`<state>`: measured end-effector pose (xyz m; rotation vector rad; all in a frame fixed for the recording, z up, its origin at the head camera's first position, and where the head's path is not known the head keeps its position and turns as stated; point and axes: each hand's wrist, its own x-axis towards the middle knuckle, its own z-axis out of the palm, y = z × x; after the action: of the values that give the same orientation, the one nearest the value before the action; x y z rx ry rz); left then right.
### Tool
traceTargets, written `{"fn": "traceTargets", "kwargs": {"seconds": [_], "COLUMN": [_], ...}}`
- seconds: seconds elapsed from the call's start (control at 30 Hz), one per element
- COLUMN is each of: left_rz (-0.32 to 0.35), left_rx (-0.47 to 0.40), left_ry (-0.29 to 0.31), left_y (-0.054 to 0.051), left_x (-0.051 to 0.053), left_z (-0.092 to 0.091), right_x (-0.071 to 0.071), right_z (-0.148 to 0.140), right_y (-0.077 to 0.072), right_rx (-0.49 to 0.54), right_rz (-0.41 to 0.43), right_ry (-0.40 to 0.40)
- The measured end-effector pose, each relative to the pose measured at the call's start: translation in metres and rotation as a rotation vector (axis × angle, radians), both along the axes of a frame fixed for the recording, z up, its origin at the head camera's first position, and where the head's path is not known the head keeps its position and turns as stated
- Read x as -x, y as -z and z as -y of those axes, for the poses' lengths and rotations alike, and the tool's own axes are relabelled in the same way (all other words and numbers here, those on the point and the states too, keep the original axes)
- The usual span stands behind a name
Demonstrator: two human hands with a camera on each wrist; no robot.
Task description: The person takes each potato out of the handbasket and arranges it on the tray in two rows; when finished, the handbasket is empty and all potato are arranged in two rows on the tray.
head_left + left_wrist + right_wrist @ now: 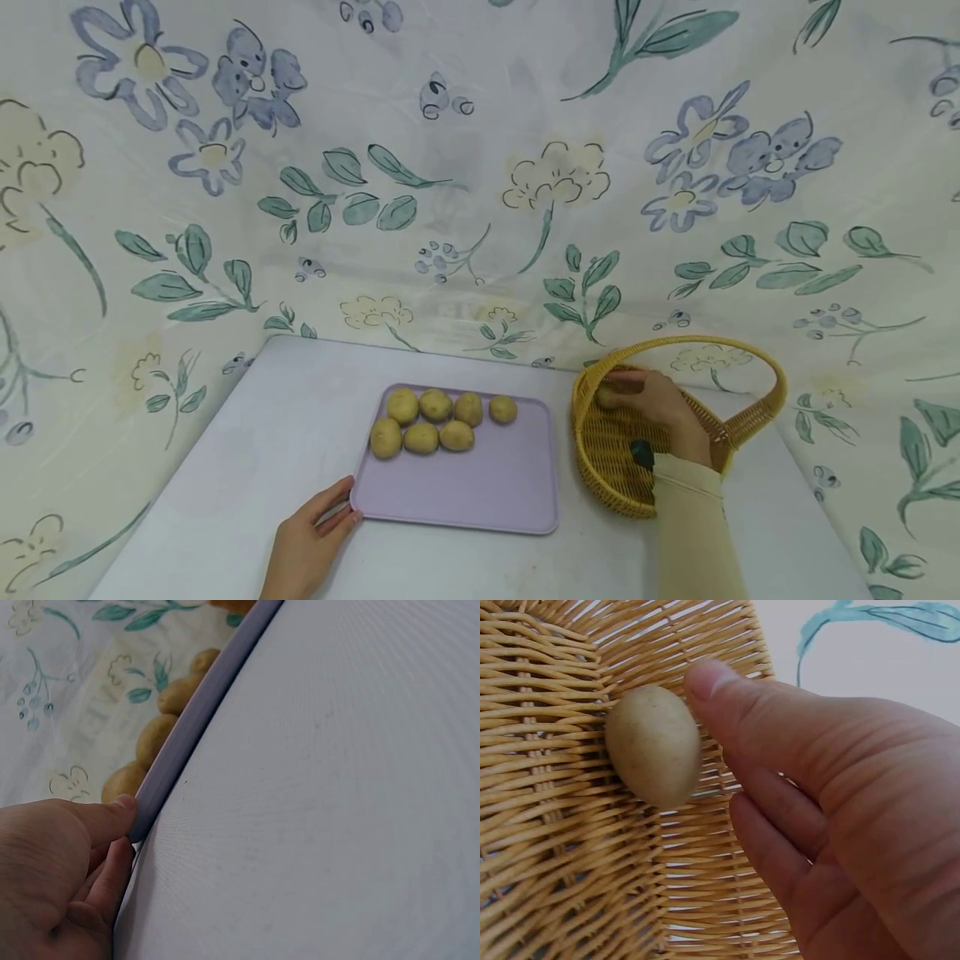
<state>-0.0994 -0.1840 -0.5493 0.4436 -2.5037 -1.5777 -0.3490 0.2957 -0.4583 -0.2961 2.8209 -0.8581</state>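
Observation:
Several potatoes [422, 437] lie in two rows on a lilac tray [487, 492], toward its back left. My left hand [311, 533] holds the tray's front left corner; in the left wrist view the thumb [112, 817] is against the rim and a finger lies lower down. My right hand [663, 408] reaches into a wicker basket [615, 475]. Beside it, a single potato [652, 746] rests against the basket's woven wall. The right thumb's tip is right at that potato, and the other fingers are bent loosely below the thumb, not wrapped around it.
The basket stands right of the tray, its tall arched handle [705, 340] rising over the right wrist. Both sit on a white table [270, 433]. A floral cloth [465, 167] hangs behind the table. A dark object [642, 454] shows by the right wrist.

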Motion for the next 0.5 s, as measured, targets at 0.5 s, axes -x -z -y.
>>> {"fn": "traceTargets", "kwargs": {"seconds": [0.5], "left_rz": [0.007], "left_rx": [-0.004], "left_ry": [-0.004], "left_y": [0.0003], "left_x": [0.0005], "left_z": [0.0001], "right_x": [0.0021], "right_z": [-0.0038], "right_y": [0.0077], "right_rx": [-0.038], "right_rz": [-0.011], "right_ry": [0.009]}}
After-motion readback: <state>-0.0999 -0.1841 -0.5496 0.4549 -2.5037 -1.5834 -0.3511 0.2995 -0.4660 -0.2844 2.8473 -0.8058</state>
